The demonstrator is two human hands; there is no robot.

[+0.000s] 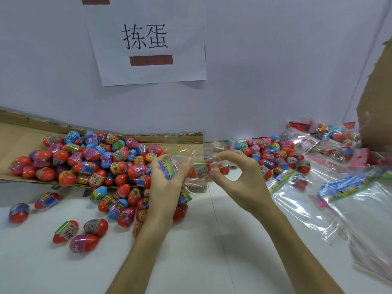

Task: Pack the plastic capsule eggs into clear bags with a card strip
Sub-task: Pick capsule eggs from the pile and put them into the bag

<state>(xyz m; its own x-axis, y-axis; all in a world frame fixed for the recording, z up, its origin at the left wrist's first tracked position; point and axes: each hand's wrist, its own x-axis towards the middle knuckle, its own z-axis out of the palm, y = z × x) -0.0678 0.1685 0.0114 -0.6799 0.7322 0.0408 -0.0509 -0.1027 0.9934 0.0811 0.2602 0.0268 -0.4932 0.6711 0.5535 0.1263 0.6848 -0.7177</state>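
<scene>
My left hand (167, 179) grips the mouth of a clear bag (191, 158) by its colourful card strip (167, 168), held above the white table. My right hand (237, 177) pinches a red capsule egg (199, 171) with a green label, its tip inside the bag's opening. A big heap of capsule eggs (89, 160) in red, blue, purple and orange lies on flattened cardboard (19, 132) at the left. More eggs (273, 153) are piled at the back right. Loose eggs (84, 234) lie scattered on the table near my left forearm.
Empty clear bags with card strips (347, 194) lie stacked at the right. Filled bags (331, 136) sit behind them by a brown cardboard box (377, 102). A paper sign (148, 43) hangs on the wall. Bare white table (212, 251) lies between my forearms.
</scene>
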